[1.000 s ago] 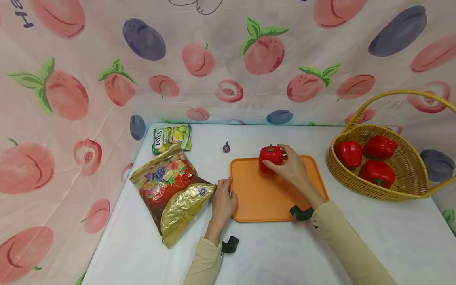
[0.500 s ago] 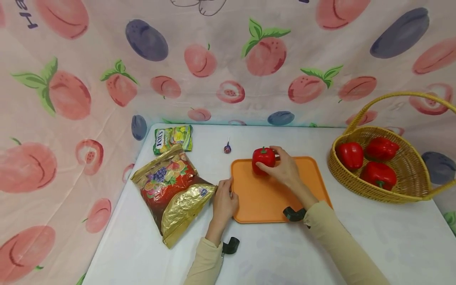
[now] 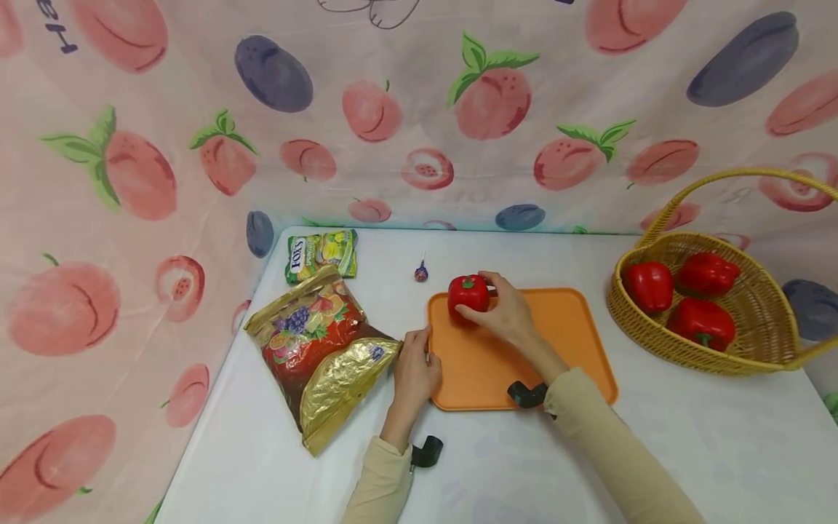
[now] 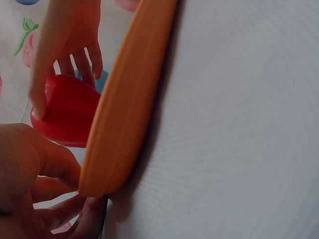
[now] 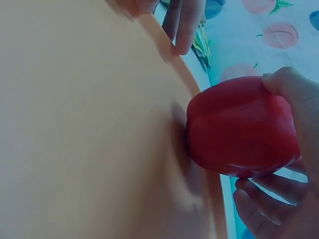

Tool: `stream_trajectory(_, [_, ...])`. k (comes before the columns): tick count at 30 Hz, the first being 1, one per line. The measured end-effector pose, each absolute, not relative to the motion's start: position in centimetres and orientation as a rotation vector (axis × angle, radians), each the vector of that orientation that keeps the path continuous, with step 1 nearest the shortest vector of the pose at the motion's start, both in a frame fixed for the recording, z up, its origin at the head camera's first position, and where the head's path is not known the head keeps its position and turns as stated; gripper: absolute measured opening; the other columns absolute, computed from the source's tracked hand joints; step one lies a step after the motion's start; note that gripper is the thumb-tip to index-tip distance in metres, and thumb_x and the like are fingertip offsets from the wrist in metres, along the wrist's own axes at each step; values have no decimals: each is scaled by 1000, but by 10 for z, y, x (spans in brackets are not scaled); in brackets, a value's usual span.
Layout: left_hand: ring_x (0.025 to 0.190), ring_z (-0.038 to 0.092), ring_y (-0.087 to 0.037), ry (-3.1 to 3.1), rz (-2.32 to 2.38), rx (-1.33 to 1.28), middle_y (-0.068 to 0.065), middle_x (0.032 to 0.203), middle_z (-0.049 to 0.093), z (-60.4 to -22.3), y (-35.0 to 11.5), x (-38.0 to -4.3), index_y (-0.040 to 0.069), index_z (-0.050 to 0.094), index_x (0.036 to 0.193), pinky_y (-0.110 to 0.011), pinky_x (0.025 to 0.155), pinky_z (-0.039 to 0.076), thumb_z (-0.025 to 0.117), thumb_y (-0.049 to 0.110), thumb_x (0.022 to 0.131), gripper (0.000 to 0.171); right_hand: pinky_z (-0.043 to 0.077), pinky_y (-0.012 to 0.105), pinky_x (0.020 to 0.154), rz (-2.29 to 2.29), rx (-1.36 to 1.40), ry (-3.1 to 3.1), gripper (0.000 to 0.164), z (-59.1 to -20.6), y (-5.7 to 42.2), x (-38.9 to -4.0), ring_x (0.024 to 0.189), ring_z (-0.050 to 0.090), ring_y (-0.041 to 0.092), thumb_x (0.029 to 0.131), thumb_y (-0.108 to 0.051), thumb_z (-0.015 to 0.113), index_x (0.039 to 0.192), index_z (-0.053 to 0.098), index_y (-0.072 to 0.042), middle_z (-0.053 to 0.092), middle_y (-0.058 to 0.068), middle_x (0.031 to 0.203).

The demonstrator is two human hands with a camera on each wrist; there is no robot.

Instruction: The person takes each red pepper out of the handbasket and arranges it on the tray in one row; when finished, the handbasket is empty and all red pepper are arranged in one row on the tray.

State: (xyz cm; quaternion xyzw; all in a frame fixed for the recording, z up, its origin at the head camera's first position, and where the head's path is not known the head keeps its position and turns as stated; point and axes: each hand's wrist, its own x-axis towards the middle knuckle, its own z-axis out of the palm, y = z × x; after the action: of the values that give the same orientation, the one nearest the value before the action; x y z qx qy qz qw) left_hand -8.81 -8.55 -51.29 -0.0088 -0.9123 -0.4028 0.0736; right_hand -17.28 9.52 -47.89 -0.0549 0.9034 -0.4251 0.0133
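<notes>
My right hand point(image 3: 505, 313) grips a red bell pepper point(image 3: 468, 295), thumb on the near side and fingers around the far side. The pepper stands upright with its green stem up, over the far left corner of the orange tray point(image 3: 524, 364). In the right wrist view the base of the pepper point(image 5: 239, 129) is right at the tray's surface. My left hand point(image 3: 417, 370) pinches the tray's left rim; the left wrist view shows its thumb and fingers around the tray edge point(image 4: 117, 124).
A yellow wicker basket point(image 3: 779, 356) with three red bell peppers point(image 3: 703, 324) stands at the right. Left of the tray lies a large red and gold bag point(image 3: 321, 349), its corner close to my left hand. Behind are a green candy bag point(image 3: 322, 255) and a lollipop point(image 3: 421, 272).
My right hand has moved the bell pepper leftward over the tray, to its far left corner. The left hand has stayed at the left rim.
</notes>
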Motion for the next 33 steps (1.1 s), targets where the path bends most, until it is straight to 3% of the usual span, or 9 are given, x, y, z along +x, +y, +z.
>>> stream_trajectory(26, [88,55,-23,-2766,-1243,-6,-15,116,58,-511,-86,-88,-3,57,134,-37,75,48,60,-2,86,48,52,47,90,-1312,-270,2786,80,-478,65,-178,114,56,33,81,-44,78,143,43,-7,54,14,136])
stream_trajectory(33, [88,55,-24,-2772,-1237,-2,-16,117,58,-510,-85,-88,-3,57,134,-38,76,48,60,-2,86,48,52,49,90,-1311,-292,2787,82,-480,66,-178,114,56,33,79,-39,80,144,41,-6,54,15,136])
